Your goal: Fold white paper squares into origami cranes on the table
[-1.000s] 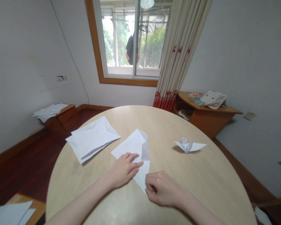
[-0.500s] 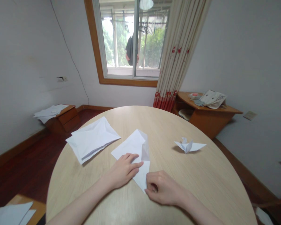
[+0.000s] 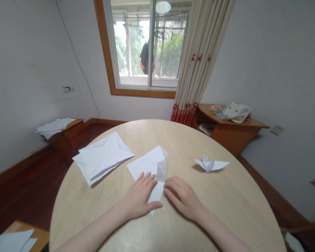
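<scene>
A partly folded white paper sheet (image 3: 149,163) lies in the middle of the round wooden table (image 3: 233,206), with one flap raised on its right side. My left hand (image 3: 139,196) lies flat on the sheet's near part, fingers stretched out, thumb over the paper's near corner. My right hand (image 3: 182,197) rests just right of the sheet, fingers extended and its fingertips touching the paper's right edge. Neither hand grips anything.
A stack of creased white sheets (image 3: 102,157) lies on the table at left. A finished folded paper bird (image 3: 209,163) sits at right. Off the table stand a low wooden cabinet with papers (image 3: 60,127), a corner shelf with a bag (image 3: 235,117), and a curtain (image 3: 196,70).
My right hand has opened from a pinch at the paper's near corner and moved up to its right edge. My left hand shifted slightly and now covers the near corner. The flap stands higher.
</scene>
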`<act>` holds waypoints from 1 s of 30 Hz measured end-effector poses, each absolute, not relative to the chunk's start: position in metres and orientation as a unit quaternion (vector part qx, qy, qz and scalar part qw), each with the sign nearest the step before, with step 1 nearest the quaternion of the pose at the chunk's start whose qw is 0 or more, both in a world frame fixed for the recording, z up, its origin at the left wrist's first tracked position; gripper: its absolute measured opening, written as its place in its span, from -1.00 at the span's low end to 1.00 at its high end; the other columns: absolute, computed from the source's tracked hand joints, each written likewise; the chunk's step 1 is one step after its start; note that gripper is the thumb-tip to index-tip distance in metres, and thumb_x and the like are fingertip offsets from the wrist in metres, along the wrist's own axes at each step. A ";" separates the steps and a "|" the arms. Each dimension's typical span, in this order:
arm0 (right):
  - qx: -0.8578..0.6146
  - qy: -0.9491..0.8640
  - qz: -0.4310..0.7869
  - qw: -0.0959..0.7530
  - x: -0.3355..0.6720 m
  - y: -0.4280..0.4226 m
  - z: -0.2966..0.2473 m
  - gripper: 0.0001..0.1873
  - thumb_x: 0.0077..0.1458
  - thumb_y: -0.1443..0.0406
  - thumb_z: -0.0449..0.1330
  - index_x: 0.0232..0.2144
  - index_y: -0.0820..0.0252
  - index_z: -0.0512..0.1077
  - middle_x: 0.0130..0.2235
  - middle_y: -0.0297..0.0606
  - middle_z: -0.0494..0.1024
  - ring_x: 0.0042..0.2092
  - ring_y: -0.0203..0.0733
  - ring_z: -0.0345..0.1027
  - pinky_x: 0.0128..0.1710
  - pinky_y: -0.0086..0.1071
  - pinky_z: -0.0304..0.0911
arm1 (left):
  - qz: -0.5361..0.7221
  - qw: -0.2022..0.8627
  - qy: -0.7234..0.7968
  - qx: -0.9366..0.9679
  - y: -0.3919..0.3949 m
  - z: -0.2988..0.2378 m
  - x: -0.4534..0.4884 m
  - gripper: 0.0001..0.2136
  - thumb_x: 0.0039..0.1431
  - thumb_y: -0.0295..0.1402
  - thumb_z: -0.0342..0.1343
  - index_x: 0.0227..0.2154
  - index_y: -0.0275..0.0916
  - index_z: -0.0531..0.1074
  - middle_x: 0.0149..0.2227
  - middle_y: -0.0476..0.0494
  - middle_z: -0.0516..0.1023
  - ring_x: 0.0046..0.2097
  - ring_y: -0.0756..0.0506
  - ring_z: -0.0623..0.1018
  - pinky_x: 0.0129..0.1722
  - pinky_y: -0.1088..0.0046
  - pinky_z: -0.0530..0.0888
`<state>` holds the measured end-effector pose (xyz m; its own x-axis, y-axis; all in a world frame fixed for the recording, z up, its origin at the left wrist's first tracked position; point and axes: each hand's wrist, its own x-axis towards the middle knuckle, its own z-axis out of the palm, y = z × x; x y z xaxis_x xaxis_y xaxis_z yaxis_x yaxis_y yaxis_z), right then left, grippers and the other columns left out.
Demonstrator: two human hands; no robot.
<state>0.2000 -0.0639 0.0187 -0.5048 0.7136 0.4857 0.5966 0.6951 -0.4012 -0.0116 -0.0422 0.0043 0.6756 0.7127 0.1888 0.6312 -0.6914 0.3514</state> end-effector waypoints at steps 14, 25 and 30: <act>-0.350 -0.873 -0.141 0.309 0.207 -0.058 0.012 -0.49 0.12 0.54 -0.07 0.11 0.21 0.27 0.06 -0.11 0.44 0.13 -0.09 0.20 0.08 -0.14 0.17 | 0.196 0.203 0.347 0.895 -0.046 0.007 -0.009 -0.37 0.04 -0.32 0.18 0.16 -0.28 0.07 0.24 -0.37 0.21 0.28 -0.24 0.18 0.29 0.01 0.01; -0.349 -0.884 -0.122 0.285 0.217 -0.053 0.016 -0.63 0.09 0.56 -0.04 -0.17 0.23 0.46 -0.31 -0.18 0.58 -0.26 -0.15 0.43 -0.13 -0.21 0.31 | 0.133 0.237 0.318 0.908 -0.050 0.019 -0.011 -0.36 0.03 -0.37 0.12 0.21 -0.26 0.11 0.27 -0.27 0.16 0.29 -0.24 0.14 0.28 0.09 0.06; -0.374 -0.889 -0.040 0.260 0.226 -0.051 0.007 -0.65 0.07 0.53 0.04 -0.21 0.17 0.53 -0.12 -0.17 0.61 -0.14 -0.12 0.50 -0.17 -0.27 0.40 | 0.078 0.210 0.297 0.928 -0.049 0.023 -0.010 -0.31 0.04 -0.31 0.16 0.24 -0.28 0.11 0.31 -0.27 0.07 0.32 -0.28 0.04 0.29 0.07 -0.02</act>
